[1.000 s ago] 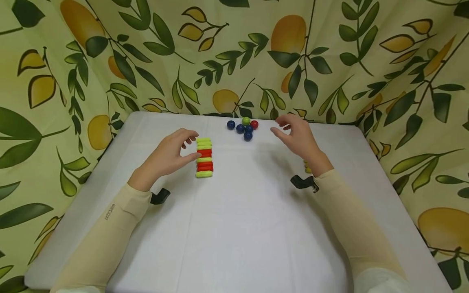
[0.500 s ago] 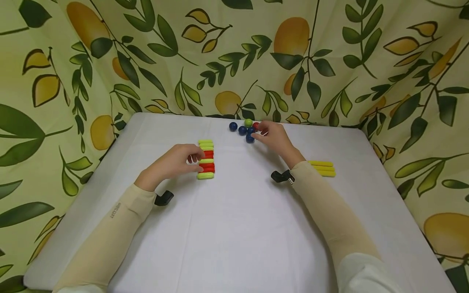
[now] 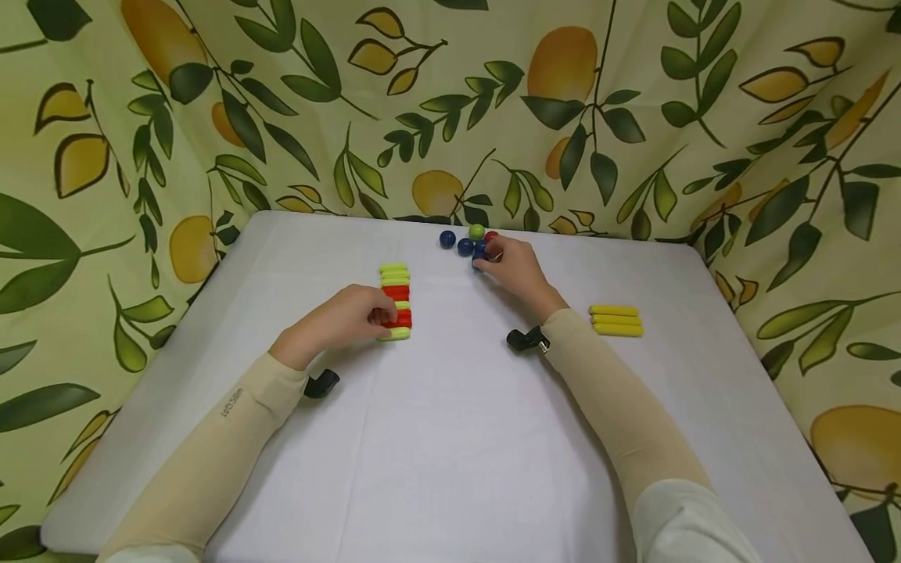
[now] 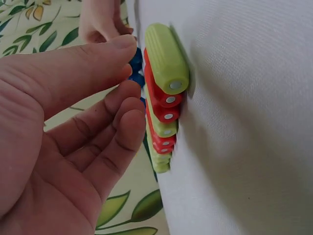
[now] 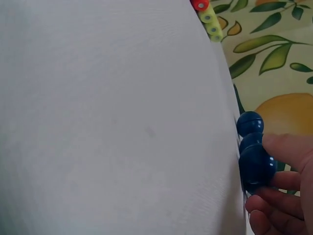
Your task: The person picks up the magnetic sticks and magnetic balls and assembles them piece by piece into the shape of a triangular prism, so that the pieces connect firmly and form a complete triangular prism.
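Presently I can read one piece of writing through the head view: small dark letters, which I make out as "Let's Slim", printed on the beige left sleeve point(image 3: 200, 461) just below the wrist. On my right side, the right hand point(image 3: 519, 272) pinches the front blue ball point(image 5: 257, 165), its thumb on one side and its index finger curled on the other, the remaining fingers bent below. That ball sits near the far edge of the white-covered table point(image 3: 450, 438), at the near end of a cluster with three more blue balls point(image 3: 446, 239), a lime-green ball point(image 3: 476, 232) and a red ball point(image 3: 491, 235) partly hidden by the fingers. The left hand point(image 3: 352, 317) hovers at the near end of a column of lime-green rods point(image 4: 166, 58) and red rods point(image 3: 396, 292), which lie side by side with round silvery discs in their ends. Its fingers are loosely curved, the thumb a little apart from them, holding nothing; I cannot tell whether a fingertip brushes a rod. Beyond the right forearm, three yellow rods point(image 3: 616, 320) lie together. A leaf-and-fruit-print curtain point(image 3: 450, 102) hangs behind the table.
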The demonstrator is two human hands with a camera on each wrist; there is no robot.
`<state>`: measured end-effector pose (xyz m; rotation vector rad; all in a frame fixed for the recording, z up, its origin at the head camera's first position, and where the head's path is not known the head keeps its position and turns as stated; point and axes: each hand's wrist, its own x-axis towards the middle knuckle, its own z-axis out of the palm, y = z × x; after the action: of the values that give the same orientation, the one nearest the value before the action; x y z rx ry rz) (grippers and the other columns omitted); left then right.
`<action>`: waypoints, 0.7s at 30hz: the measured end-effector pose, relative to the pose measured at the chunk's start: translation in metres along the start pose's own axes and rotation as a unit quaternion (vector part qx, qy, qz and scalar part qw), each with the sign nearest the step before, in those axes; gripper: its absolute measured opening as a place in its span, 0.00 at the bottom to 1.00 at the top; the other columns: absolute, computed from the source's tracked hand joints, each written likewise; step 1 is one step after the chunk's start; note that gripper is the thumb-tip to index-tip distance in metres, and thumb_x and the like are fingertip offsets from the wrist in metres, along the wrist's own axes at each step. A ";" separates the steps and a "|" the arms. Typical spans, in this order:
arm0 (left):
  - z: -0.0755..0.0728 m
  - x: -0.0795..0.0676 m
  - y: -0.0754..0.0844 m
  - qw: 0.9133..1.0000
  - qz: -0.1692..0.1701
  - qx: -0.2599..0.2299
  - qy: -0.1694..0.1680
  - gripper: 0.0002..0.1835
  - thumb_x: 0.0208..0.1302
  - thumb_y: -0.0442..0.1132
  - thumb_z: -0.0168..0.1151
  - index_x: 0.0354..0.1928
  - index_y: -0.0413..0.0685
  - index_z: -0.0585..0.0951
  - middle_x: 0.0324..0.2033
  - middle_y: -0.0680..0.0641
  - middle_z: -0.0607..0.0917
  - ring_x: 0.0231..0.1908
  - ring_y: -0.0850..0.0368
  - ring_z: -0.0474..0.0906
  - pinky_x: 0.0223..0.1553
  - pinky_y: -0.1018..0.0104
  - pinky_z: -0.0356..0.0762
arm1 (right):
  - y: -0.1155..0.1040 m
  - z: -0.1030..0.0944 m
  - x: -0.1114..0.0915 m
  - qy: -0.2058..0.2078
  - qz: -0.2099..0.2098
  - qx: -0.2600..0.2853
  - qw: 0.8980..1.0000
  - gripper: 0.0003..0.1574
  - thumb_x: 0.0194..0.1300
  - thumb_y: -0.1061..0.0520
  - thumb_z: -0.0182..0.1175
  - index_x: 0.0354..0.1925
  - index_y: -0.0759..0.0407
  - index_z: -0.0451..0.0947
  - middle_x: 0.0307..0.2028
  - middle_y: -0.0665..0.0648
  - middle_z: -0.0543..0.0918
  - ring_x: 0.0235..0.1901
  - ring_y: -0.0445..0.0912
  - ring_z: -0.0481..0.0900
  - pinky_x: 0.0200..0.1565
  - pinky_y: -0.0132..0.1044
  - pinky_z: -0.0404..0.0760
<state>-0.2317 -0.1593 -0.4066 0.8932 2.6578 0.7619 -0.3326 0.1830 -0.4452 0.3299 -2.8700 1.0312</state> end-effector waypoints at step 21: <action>0.003 0.002 0.008 0.999 0.007 0.049 -0.020 0.06 0.65 0.30 0.77 0.40 0.47 0.90 0.31 0.52 0.83 0.37 0.52 0.76 0.44 0.56 0.77 | -0.021 -0.045 -0.068 0.006 -0.047 0.038 0.998 0.19 0.69 0.57 0.75 0.56 0.62 0.85 0.46 0.59 0.88 0.45 0.53 0.86 0.55 0.50 0.85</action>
<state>-0.2282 -0.1513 -0.4050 0.9404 2.6771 0.6157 -0.2619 0.2079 -0.4066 0.4582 -2.7786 1.1233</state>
